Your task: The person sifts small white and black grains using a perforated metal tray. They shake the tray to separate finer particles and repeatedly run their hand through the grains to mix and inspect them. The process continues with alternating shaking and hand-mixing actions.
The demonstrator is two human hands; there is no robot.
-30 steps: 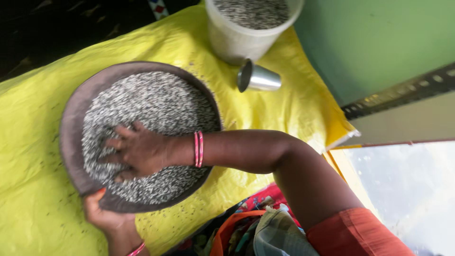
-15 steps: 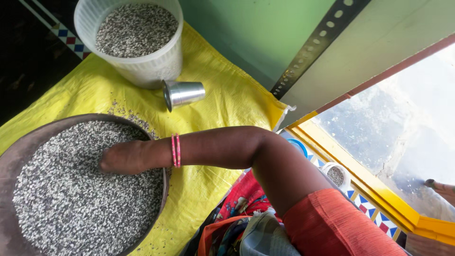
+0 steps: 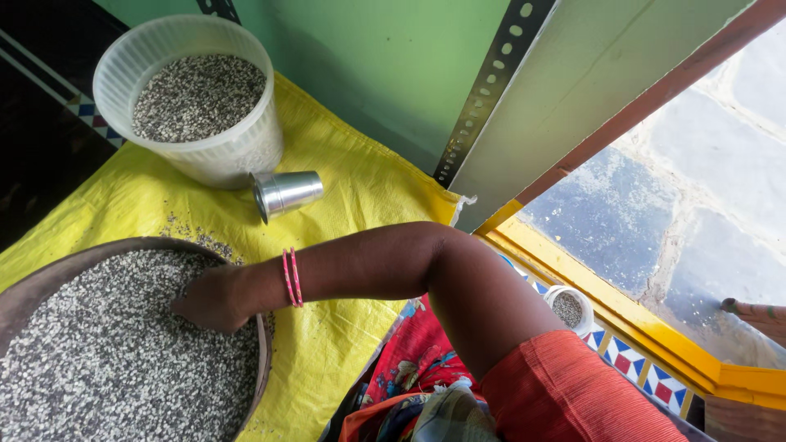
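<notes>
round brown tray (image 3: 20,288), heaped speckled grain (image 3: 106,360)

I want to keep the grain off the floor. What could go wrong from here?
1. The right hand works near the rim of the round tray, where loose grains already lie on the yellow sack; more may spill over.
2. The steel tumbler lies on its side and might roll.
3. The forearm could brush the full plastic bucket.
</notes>
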